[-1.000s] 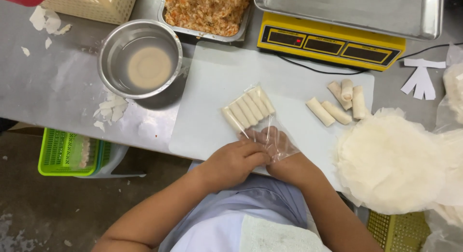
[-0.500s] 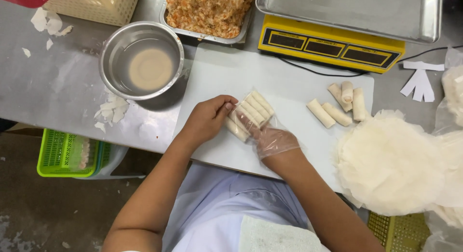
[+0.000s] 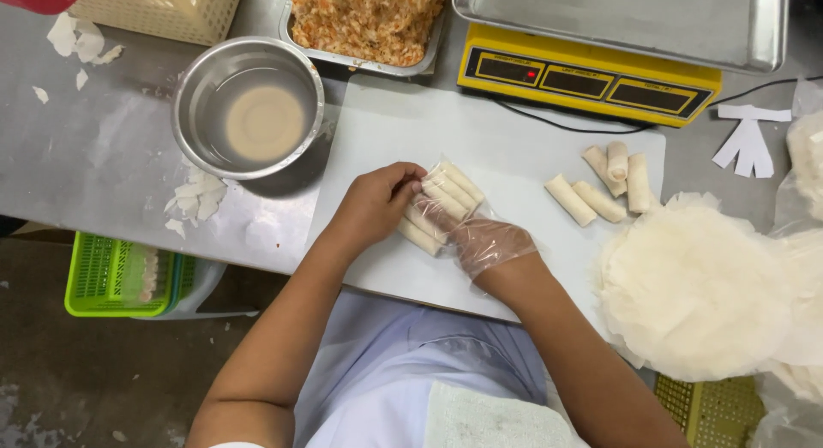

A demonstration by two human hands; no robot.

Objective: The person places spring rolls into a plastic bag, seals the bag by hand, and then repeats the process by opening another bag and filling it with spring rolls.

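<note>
On the white cutting board (image 3: pixel 514 152), a row of small spring rolls (image 3: pixel 441 204) lies inside a clear plastic bag (image 3: pixel 467 215). The bare left hand (image 3: pixel 373 204) curls its fingers onto the row's left end, pressing against the rolls, while the right hand (image 3: pixel 487 244) — itself in a thin clear glove — rests half-closed on the bag's near edge, fingers over the lower rolls. Five loose spring rolls (image 3: pixel 600 186) lie further right, beside a stack of round wrappers (image 3: pixel 694 289). A steel bowl (image 3: pixel 249 105) of water and a yellow scale (image 3: pixel 587 75) stand behind.
</note>
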